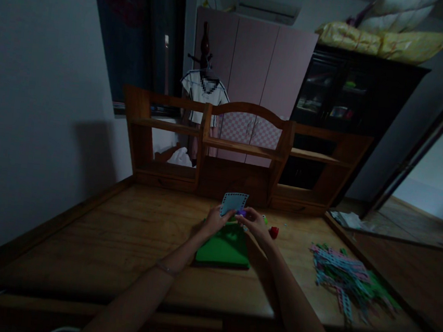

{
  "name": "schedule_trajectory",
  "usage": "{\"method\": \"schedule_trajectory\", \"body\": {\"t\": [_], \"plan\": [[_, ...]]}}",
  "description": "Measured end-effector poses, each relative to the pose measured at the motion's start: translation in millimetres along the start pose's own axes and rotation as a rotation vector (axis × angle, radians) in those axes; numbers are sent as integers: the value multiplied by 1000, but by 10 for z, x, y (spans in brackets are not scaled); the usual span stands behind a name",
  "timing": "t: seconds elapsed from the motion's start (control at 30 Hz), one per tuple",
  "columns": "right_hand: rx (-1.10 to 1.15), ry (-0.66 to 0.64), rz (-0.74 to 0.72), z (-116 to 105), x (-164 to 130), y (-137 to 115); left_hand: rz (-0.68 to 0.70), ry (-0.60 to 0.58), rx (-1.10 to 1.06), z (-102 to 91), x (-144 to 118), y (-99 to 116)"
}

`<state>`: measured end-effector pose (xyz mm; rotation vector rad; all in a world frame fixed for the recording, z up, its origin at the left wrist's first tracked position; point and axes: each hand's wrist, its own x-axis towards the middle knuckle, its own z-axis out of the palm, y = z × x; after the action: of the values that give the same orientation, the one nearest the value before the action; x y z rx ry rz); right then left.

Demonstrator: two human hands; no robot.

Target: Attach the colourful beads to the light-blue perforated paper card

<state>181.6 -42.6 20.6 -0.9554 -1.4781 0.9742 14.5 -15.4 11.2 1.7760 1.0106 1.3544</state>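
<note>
My left hand (216, 221) pinches a pale blue paper card (233, 202) by its lower part. Small dark punched shapes run along the card's edges. In the fingers of my right hand (254, 223) is a small purple craft punch (241, 213), touching or close to the card's lower right edge; the fingers hide part of it. Below both hands lies a green stack of sheets (223, 249) on the wooden desk (140, 236). Just right of my right hand is a small red object (273, 232), and a small green one (265, 219) shows partly behind that hand.
A tangled heap of punched paper strips (346, 277), pink, blue and green, lies at the desk's right. A wooden shelf unit (242, 150) stands along the back edge. Past the right edge lies some white plastic or paper (349, 220).
</note>
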Motion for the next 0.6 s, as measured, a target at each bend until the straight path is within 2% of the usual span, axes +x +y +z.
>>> {"method": "schedule_trajectory", "body": {"t": [0.2,0.6], "plan": [[-2,-20,-16,-6,-14,-21,20,49,18,13,0,21],[12,-18,-23,31,-69,-123,44,11,21,-7,-24,57]]}}
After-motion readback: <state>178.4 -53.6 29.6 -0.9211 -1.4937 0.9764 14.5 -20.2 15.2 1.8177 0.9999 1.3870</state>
